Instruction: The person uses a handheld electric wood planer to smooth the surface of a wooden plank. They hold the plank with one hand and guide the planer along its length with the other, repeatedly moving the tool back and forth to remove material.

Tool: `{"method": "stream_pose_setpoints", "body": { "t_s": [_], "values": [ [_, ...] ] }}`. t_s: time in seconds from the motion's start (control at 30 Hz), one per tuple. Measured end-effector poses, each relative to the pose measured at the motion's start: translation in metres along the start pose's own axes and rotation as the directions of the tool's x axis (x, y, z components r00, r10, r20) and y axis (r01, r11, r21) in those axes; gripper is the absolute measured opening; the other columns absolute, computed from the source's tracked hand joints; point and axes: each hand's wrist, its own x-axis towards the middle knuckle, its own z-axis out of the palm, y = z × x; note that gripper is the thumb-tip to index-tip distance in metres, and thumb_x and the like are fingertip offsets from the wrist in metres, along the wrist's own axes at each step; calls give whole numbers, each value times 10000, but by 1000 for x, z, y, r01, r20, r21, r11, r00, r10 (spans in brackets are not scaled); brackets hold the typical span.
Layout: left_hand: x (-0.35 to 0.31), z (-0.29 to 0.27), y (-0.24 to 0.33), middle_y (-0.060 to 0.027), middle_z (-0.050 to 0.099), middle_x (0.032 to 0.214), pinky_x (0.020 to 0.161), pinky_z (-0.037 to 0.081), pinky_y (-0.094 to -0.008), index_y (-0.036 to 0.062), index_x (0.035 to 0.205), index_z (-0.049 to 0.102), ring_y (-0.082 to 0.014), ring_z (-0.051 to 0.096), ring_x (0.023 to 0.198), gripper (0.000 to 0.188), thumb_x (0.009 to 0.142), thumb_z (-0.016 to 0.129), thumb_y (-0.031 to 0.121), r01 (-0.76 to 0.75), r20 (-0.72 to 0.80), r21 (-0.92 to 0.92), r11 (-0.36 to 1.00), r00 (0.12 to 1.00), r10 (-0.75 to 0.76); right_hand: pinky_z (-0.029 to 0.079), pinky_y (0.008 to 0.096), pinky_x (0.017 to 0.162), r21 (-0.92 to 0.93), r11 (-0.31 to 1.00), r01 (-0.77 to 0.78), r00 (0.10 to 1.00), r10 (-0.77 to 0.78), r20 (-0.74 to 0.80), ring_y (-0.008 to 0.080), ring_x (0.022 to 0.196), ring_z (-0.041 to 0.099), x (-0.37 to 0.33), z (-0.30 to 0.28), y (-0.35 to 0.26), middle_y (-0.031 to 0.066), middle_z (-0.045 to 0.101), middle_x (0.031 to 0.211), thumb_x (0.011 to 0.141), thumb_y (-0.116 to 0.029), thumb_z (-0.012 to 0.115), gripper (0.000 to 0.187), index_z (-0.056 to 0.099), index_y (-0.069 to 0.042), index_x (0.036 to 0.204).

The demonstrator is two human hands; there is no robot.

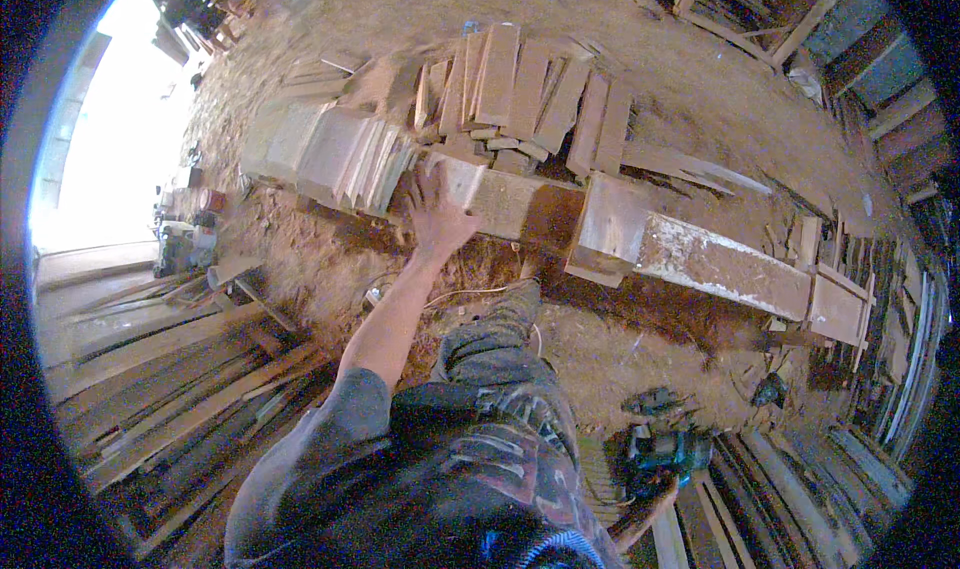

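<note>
My left hand point(436, 214) reaches across to a long wooden beam, its fingers spread over a short pale board point(462, 181) lying on top. Just left of those fingers, several thin boards point(350, 164) lean in a row on the same beam. Low on the right, beside my body, my right hand point(655, 487) is wrapped round the handle of a teal and dark handheld power tool point(672, 453). That tool is held away from the beam, and its exact kind is too dim to tell. A wooden block point(610, 224) sits on the beam farther right.
Beyond the beam, a pile of cut boards point(520, 89) rests on the dirt floor point(340, 19). Long planks point(180, 379) lie at the lower left, with more planks point(790, 489) at the lower right. A pale cable point(465, 292) runs near my leg. Bright light enters from the left.
</note>
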Motion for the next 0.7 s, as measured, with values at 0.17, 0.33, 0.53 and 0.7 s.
{"method": "stream_pose_setpoints", "body": {
  "t_s": [0.17,0.33,0.53,0.7],
  "values": [
    [2,-5,-29,-214,349,1564,1213,175,-579,55,1462,446,-411,279,1472,847,726,775,315,92,-34,110,990,995,-89,431,314,548,-154,971,181,979,-163,125,150,607,523,-16,38,-38,17,548,717,910,-263,610,188,589,-80,875],
    [-3,14,51,-200,460,1484,1157,352,-477,26,1484,417,-390,411,1400,663,950,611,368,-13,-19,-385,923,1000,6,436,305,499,-371,737,565,825,-495,274,152,520,524,-58,131,-90,38,586,715,833,-169,618,176,604,-34,945],
    [8,78,174,-277,478,1468,1135,385,-467,-20,1539,284,-413,464,1365,753,976,566,392,278,483,-740,612,853,198,474,291,517,-163,875,455,833,-354,426,144,539,566,-139,211,-145,42,600,733,791,-78,678,298,553,-12,1054],
    [-11,114,214,-256,326,1580,1208,251,-497,-27,1564,204,-430,318,1458,818,960,572,386,-21,232,-666,746,944,234,493,285,546,-115,849,515,726,-361,584,118,604,574,-147,242,-159,38,614,806,805,-90,710,457,533,5,1216]
  ]
}}
